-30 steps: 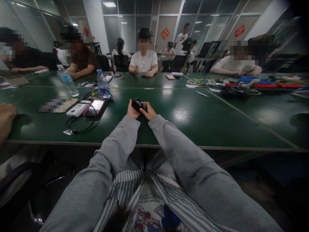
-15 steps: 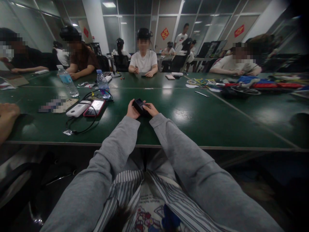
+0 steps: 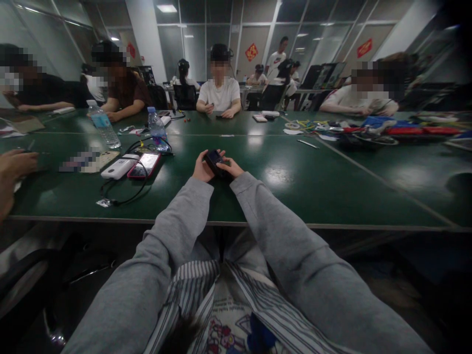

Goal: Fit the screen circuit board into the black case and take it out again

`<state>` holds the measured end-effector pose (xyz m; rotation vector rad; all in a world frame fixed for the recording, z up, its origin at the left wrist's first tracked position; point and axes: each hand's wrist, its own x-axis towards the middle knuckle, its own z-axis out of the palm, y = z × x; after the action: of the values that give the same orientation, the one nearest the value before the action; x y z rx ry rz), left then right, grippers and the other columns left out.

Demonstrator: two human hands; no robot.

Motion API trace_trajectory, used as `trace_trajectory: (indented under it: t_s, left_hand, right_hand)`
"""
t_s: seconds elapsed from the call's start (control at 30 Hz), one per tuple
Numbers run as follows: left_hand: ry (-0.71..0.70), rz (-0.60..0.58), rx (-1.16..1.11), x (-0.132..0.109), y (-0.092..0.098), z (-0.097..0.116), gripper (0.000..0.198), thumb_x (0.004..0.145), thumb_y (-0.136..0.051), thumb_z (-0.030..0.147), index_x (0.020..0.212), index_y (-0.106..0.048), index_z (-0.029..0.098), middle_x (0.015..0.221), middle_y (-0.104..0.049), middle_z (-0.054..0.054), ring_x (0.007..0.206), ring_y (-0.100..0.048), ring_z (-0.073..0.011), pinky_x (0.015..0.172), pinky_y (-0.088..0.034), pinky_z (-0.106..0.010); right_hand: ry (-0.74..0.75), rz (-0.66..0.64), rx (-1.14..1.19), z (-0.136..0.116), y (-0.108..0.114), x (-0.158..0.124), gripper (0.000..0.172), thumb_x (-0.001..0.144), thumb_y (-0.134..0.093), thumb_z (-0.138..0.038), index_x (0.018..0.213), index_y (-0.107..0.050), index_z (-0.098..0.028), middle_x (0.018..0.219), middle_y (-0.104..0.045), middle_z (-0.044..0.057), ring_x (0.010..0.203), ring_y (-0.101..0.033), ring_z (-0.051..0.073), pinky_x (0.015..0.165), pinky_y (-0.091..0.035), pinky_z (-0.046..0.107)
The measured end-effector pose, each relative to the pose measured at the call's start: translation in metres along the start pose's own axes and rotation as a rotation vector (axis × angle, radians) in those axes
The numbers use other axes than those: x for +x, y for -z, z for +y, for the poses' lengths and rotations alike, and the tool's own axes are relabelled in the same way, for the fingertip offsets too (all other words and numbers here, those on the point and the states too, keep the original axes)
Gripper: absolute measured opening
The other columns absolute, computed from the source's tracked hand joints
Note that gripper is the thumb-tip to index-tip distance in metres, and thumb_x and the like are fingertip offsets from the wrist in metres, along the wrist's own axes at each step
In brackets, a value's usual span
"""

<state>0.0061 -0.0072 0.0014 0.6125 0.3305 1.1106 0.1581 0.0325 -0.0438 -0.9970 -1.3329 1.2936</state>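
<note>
A small black handheld device (image 3: 214, 158) with a little screen is held up over the green table (image 3: 317, 187), tilted toward me. My left hand (image 3: 202, 168) is wrapped around its left side and underside. On its lower right my right hand (image 3: 232, 168) grips it, with the thumb resting on the front face below the screen. Fingers behind the device are mostly hidden. To the left lie a phone with a lit screen and red case (image 3: 145, 165) and a white power bank (image 3: 120, 166), with a black cable (image 3: 142, 194) looping over them.
Two water bottles, one blue-labelled (image 3: 102, 125) and one with purplish liquid (image 3: 158, 130), stand at the left. A pen (image 3: 308, 144) lies right of centre. Cables and bags (image 3: 387, 129) are heaped farther right. Another person's hand (image 3: 18, 164) is at the left edge. Several people sit around.
The device tilts slightly differently in my hands, and fingertips now show behind it. My right thumb has shifted a little. The other person's hand at the left has moved and changed pose.
</note>
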Motion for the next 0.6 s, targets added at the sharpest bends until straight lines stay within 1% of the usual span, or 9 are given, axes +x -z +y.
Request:
trace_trajectory:
  t_s: [0.1, 0.2, 0.33, 0.5, 0.6]
  left_hand:
    - [-0.028, 0.024, 0.017, -0.002, -0.003, 0.001, 0.05, 0.087, -0.05, 0.045, 0.123, -0.063, 0.013, 0.126, -0.066, -0.012, 0.116, -0.062, -0.0264, 0.103, -0.045, -0.042]
    - [-0.045, 0.036, 0.018, -0.003, -0.003, 0.002, 0.049, 0.087, -0.051, 0.045, 0.122, -0.064, 0.013, 0.126, -0.066, -0.012, 0.118, -0.061, -0.0268, 0.103, -0.046, -0.042]
    - [-0.037, 0.01, -0.017, -0.001, 0.001, 0.002, 0.049, 0.087, -0.053, 0.045, 0.12, -0.064, 0.01, 0.124, -0.067, -0.013, 0.118, -0.061, -0.0266, 0.102, -0.046, -0.041]
    - [-0.021, 0.026, -0.039, 0.002, 0.003, 0.001, 0.052, 0.087, -0.052, 0.049, 0.119, -0.063, 0.009, 0.12, -0.069, -0.014, 0.115, -0.063, -0.0264, 0.101, -0.047, -0.041]
    - [-0.007, 0.058, -0.038, 0.002, 0.002, 0.001, 0.054, 0.088, -0.052, 0.05, 0.121, -0.062, 0.009, 0.117, -0.07, -0.015, 0.113, -0.064, -0.0264, 0.099, -0.048, -0.042]
  right_hand:
    - [-0.003, -0.007, 0.043, -0.006, -0.002, -0.004, 0.063, 0.047, -0.089, -0.048, 0.092, -0.053, -0.024, 0.096, -0.064, 0.001, 0.094, -0.063, 0.02, 0.092, -0.05, 0.041]
    - [-0.052, -0.013, 0.101, -0.013, -0.005, -0.01, 0.063, 0.045, -0.09, -0.045, 0.091, -0.052, -0.023, 0.085, -0.065, -0.001, 0.08, -0.064, 0.018, 0.077, -0.053, 0.036]
    - [-0.09, 0.011, 0.157, -0.02, -0.01, -0.018, 0.065, 0.04, -0.092, -0.046, 0.083, -0.048, -0.023, 0.071, -0.064, -0.004, 0.065, -0.061, 0.015, 0.062, -0.05, 0.03]
    - [-0.068, 0.044, 0.128, -0.021, -0.012, -0.019, 0.066, 0.037, -0.091, -0.052, 0.074, -0.044, -0.024, 0.064, -0.06, -0.006, 0.058, -0.057, 0.013, 0.053, -0.045, 0.027]
    - [-0.042, 0.065, 0.117, -0.019, -0.012, -0.018, 0.067, 0.035, -0.09, -0.054, 0.071, -0.042, -0.024, 0.063, -0.059, -0.006, 0.057, -0.056, 0.012, 0.052, -0.044, 0.026]
